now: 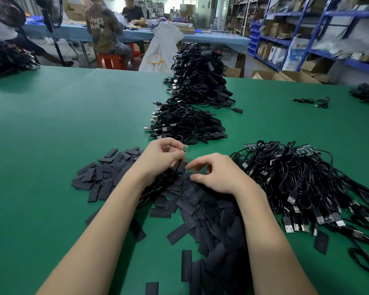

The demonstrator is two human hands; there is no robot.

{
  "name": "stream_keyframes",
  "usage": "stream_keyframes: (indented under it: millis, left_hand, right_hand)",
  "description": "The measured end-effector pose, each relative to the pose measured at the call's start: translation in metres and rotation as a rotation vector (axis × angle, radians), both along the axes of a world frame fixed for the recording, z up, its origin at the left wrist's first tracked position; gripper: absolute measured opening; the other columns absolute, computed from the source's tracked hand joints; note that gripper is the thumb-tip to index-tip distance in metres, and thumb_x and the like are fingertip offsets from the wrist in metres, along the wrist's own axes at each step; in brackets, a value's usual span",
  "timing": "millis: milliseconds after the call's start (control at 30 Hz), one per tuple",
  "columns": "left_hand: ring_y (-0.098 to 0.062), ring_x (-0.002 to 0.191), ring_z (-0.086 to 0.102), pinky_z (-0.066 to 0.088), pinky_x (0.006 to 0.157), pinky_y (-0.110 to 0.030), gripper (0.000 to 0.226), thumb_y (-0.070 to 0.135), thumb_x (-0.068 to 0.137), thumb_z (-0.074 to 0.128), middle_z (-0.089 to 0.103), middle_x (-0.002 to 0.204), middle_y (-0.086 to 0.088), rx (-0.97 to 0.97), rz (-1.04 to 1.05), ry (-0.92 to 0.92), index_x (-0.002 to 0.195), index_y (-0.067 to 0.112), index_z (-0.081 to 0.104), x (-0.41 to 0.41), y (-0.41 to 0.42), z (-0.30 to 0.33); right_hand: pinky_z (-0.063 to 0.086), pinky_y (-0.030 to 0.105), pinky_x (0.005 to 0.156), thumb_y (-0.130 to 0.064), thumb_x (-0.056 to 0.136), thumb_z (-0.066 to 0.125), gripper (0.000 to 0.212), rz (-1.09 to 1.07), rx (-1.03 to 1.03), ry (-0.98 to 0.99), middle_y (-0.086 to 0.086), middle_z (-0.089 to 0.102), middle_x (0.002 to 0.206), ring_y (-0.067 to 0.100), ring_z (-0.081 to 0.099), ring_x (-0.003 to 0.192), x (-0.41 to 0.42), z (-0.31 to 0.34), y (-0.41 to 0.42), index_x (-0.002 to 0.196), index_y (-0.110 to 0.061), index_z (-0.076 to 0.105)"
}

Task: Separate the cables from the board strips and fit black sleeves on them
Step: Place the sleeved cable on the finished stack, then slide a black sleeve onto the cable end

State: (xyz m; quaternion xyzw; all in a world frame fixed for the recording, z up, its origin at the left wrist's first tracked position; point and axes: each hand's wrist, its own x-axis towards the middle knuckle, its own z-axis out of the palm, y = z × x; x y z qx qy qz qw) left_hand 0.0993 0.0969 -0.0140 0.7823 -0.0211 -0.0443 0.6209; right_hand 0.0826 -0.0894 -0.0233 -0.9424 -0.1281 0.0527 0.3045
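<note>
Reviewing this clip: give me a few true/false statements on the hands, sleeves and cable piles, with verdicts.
1. The left hand holds a small board. True.
2. The loose sleeves lie in a tray. False: they lie bare on the green table.
3. The right hand is at a sleeve. True.
4. The cables on board strips lie left of the hands. False: they lie to the right.
5. The far cable stack is white. False: black.

A small board is pinched by the left hand; a black sleeve is touched by the right hand above the green table.
</note>
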Motion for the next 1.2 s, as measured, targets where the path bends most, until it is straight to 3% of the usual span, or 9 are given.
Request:
stream_keyframes:
  millis: [133,267,400,533,633,800,967,1033,1200]
  left_hand:
    - [-0.026,0.076,0.057,0.054,0.071,-0.028,0.019,-0.010,0.089,0.063,0.065,0.075,-0.013,-0.276,0.018,0.121,0.099,0.006,0.063,-0.002,-0.001,0.000]
    - [-0.015,0.065,0.065,0.054,0.060,-0.018,0.015,-0.005,0.093,0.063,0.066,0.080,-0.014,-0.297,0.017,0.137,0.102,0.006,0.062,-0.001,0.000,0.001]
    - [-0.010,0.057,0.065,0.054,0.059,-0.017,0.013,-0.005,0.093,0.064,0.064,0.083,-0.014,-0.283,-0.015,0.143,0.098,0.007,0.063,-0.001,-0.001,0.000]
    - [-0.008,0.053,0.062,0.058,0.061,-0.022,0.012,-0.005,0.092,0.064,0.063,0.077,-0.009,-0.296,-0.050,0.156,0.097,0.006,0.063,-0.001,-0.005,-0.001]
    - [-0.013,0.056,0.064,0.061,0.079,-0.034,0.011,-0.004,0.093,0.065,0.065,0.072,-0.007,-0.331,-0.063,0.169,0.095,0.007,0.064,0.000,-0.007,-0.001]
    - [-0.019,0.063,0.066,0.060,0.075,-0.026,0.011,-0.002,0.093,0.065,0.068,0.074,-0.009,-0.346,-0.081,0.158,0.093,0.009,0.066,-0.003,-0.009,0.000]
    - [-0.016,0.065,0.066,0.057,0.091,-0.036,0.010,-0.001,0.094,0.065,0.065,0.065,-0.001,-0.407,-0.083,0.156,0.100,0.007,0.063,-0.002,-0.008,0.000]
    - [-0.022,0.079,0.070,0.057,0.094,-0.040,0.011,0.000,0.095,0.065,0.064,0.059,0.000,-0.449,-0.071,0.166,0.103,0.006,0.062,-0.001,-0.008,-0.001]
    - [-0.024,0.081,0.072,0.062,0.083,-0.033,0.012,0.001,0.093,0.068,0.070,0.067,-0.006,-0.441,-0.092,0.188,0.102,0.007,0.063,-0.002,-0.009,-0.002]
  right_hand:
    - [0.045,0.025,0.082,-0.039,0.086,0.077,0.021,0.006,-0.035,-0.018,-0.019,0.064,0.092,-0.001,0.055,0.082,0.000,-0.009,0.019,0.106,-0.043,0.076]
    - [0.036,0.010,0.065,-0.028,0.081,0.082,0.015,-0.032,0.039,-0.064,-0.018,0.064,0.087,-0.009,0.053,0.068,-0.001,-0.007,0.016,0.079,-0.037,0.070]
    - [0.036,0.005,0.056,-0.018,0.081,0.076,0.018,-0.071,0.122,-0.077,-0.012,0.067,0.085,-0.008,0.053,0.055,-0.002,-0.002,0.010,0.075,-0.031,0.065]
    - [0.044,0.019,0.063,-0.017,0.080,0.075,0.019,-0.162,0.174,-0.107,-0.009,0.067,0.078,0.003,0.056,0.060,-0.001,-0.002,0.006,0.074,-0.028,0.061]
    - [0.054,0.024,0.068,-0.019,0.077,0.084,0.019,-0.167,0.313,-0.029,-0.005,0.074,0.072,0.011,0.071,0.063,-0.001,-0.002,0.002,0.071,-0.025,0.067]
    - [0.063,0.037,0.076,-0.018,0.077,0.089,0.016,-0.164,0.483,0.051,0.001,0.077,0.075,0.023,0.077,0.071,-0.003,-0.003,0.002,0.078,-0.017,0.073]
    - [0.056,0.021,0.063,-0.020,0.076,0.090,0.023,-0.158,0.568,0.117,-0.005,0.079,0.082,0.010,0.074,0.077,-0.007,0.001,-0.004,0.096,-0.025,0.079]
    - [0.056,0.018,0.065,-0.020,0.074,0.091,0.023,-0.186,0.571,0.102,-0.007,0.079,0.082,0.005,0.073,0.077,-0.007,0.001,-0.007,0.094,-0.023,0.080]
    - [0.058,0.018,0.069,-0.020,0.071,0.093,0.023,-0.258,0.737,0.072,-0.005,0.080,0.086,0.009,0.074,0.079,-0.007,0.001,-0.014,0.090,-0.023,0.081]
